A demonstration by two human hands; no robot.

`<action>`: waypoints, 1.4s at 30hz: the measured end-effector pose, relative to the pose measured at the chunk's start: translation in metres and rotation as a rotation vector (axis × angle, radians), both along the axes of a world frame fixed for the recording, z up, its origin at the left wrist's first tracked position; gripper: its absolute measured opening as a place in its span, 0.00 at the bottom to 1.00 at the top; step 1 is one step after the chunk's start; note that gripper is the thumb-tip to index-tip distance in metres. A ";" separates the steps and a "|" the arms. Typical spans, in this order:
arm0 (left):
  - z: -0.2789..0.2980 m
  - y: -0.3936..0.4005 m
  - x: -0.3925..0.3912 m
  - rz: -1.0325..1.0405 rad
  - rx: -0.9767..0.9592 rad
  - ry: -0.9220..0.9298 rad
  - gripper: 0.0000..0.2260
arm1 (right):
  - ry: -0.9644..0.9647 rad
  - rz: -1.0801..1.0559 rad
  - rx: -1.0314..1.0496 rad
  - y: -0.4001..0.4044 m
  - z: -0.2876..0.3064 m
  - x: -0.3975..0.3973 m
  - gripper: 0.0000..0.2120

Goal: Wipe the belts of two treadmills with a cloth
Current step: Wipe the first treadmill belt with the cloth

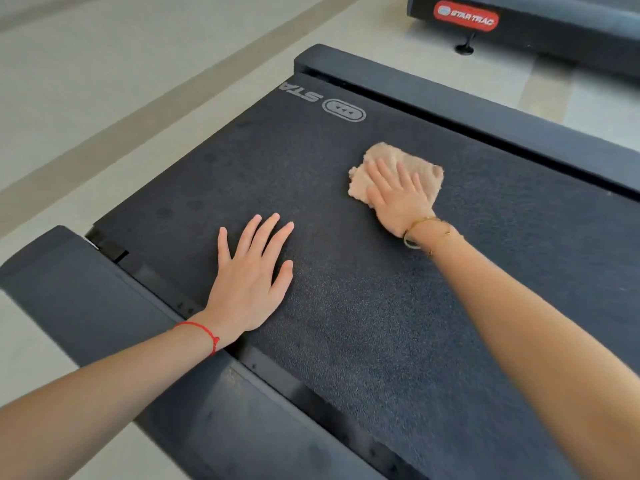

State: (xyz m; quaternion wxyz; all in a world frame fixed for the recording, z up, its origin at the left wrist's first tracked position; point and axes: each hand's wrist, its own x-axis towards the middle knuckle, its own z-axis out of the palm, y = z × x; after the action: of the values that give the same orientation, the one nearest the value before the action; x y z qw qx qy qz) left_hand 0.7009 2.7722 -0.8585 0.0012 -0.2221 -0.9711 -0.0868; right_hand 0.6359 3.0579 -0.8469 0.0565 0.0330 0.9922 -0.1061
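Right hand [398,195] lies flat, fingers straight, pressing the tan cloth [394,171] onto the near treadmill's belt [346,306], toward its far rail. Left hand [252,271] braces, fingers spread and flat. First belt mid-wipe, I'd judge; the second treadmill [554,26] waits behind, seemingly untouched.

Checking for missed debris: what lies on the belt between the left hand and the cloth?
Only bare belt between the left hand and the cloth, per the head view.
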 end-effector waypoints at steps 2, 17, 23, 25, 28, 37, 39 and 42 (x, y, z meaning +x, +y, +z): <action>0.000 0.000 0.001 0.000 0.020 0.009 0.26 | 0.003 0.065 -0.005 -0.020 -0.001 0.032 0.25; 0.013 -0.048 -0.013 0.069 -0.099 -0.100 0.27 | 0.023 0.338 -0.013 -0.065 0.003 0.172 0.25; 0.008 -0.072 -0.044 0.052 -0.068 -0.094 0.26 | 0.003 0.081 -0.052 -0.077 0.000 0.056 0.26; 0.004 -0.081 -0.061 0.054 -0.045 -0.094 0.25 | -0.014 0.021 -0.068 -0.097 0.000 0.021 0.26; 0.003 -0.096 -0.085 0.055 -0.026 -0.087 0.25 | -0.004 0.040 -0.079 -0.134 0.001 -0.003 0.26; -0.003 -0.117 -0.117 -0.164 -0.010 -0.031 0.24 | 0.092 0.326 -0.038 -0.178 -0.006 0.092 0.25; -0.004 -0.116 -0.118 -0.183 0.004 -0.045 0.24 | 0.096 0.229 0.003 -0.156 -0.006 0.097 0.25; -0.006 -0.117 -0.117 -0.176 0.006 -0.028 0.24 | 0.072 0.007 0.013 -0.120 -0.005 0.073 0.25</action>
State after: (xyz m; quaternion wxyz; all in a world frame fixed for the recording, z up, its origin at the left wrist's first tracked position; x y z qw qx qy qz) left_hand 0.5841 2.6557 -0.8647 -0.0193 -0.3054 -0.9476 -0.0924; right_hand 0.7088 2.9379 -0.8519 0.0211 0.0263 0.9944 -0.1004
